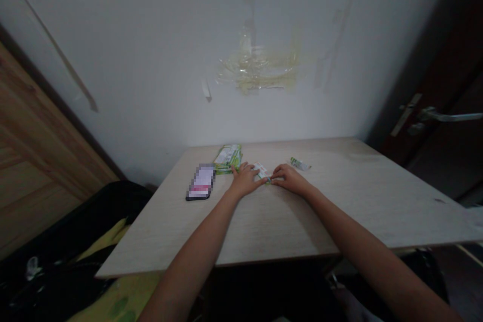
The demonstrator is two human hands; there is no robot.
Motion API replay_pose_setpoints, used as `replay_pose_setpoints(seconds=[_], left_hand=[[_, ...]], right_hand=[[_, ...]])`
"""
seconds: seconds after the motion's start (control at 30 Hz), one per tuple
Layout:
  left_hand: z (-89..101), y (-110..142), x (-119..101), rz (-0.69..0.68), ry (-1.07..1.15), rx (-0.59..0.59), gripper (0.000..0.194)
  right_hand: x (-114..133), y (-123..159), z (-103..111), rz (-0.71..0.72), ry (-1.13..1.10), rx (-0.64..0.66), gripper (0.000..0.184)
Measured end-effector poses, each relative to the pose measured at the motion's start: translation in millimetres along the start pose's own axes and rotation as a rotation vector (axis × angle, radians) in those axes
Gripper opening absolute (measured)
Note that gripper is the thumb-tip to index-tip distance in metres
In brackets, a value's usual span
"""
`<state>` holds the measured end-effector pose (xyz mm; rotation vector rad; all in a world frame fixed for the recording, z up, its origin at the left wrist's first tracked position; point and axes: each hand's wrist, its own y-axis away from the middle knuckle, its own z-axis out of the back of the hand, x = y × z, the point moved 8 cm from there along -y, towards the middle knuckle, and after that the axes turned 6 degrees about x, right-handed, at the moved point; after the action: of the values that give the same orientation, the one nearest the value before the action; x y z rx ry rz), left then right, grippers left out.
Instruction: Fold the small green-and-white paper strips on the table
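A small white and green sachet point(261, 171) lies flat on the pale wooden table point(302, 211). My left hand point(247, 179) rests on its left part with fingers pressed down on it. My right hand point(289, 178) pinches its right end against the table. A stack of green and white sachets point(228, 158) lies just beyond my left hand. Another single sachet point(300, 163) lies just past my right hand.
A phone point(201, 182) lies on the table left of my left hand. A white wall with tape residue point(260, 68) rises behind the table. A dark door with a metal handle point(437, 115) stands at the right. Dark and yellow fabric point(94, 246) lies at the lower left.
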<state>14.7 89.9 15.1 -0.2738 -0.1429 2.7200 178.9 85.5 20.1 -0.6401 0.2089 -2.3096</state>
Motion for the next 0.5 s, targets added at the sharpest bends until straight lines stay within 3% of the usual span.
replay_pose_setpoints(seconds=[0.23, 0.5], left_hand=[[-0.6, 0.6, -1.5, -0.006, 0.008, 0.003, 0.063], [-3.0, -0.4, -1.7, 0.038, -0.009, -0.02, 0.058]], right_hand=[[-0.5, -5.5, -4.1, -0.015, 0.05, -0.032, 0.019], [0.7, -4.3, 5.1, -0.17, 0.015, -0.086, 0.014]])
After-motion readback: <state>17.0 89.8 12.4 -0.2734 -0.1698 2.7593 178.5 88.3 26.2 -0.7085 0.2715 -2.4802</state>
